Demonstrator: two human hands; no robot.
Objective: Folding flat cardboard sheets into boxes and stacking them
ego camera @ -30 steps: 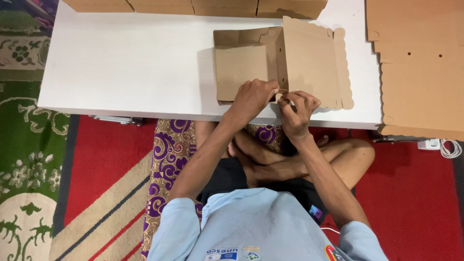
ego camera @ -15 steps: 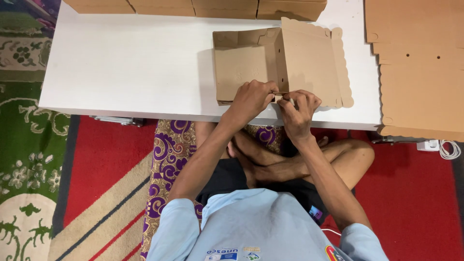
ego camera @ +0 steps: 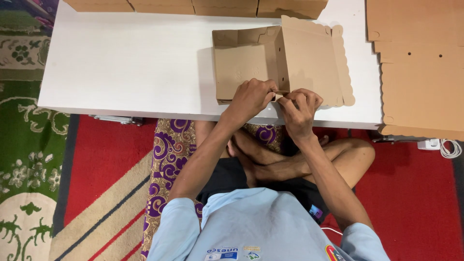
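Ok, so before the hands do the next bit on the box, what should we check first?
1. Both hands on the box: ok. The left hand and right hand meet at the near corner of the box.
2. Box resting on the table: ok, though its near edge is close to the table's edge.
3. Far and left walls standing up: ok.
4. Lid out of the way: ok, it lies open to the right.
5. Corner tab tucked in: cannot tell, the fingers hide it.
6. Room to work: ok, the flat cardboard lies apart on the right and finished boxes sit along the far edge.
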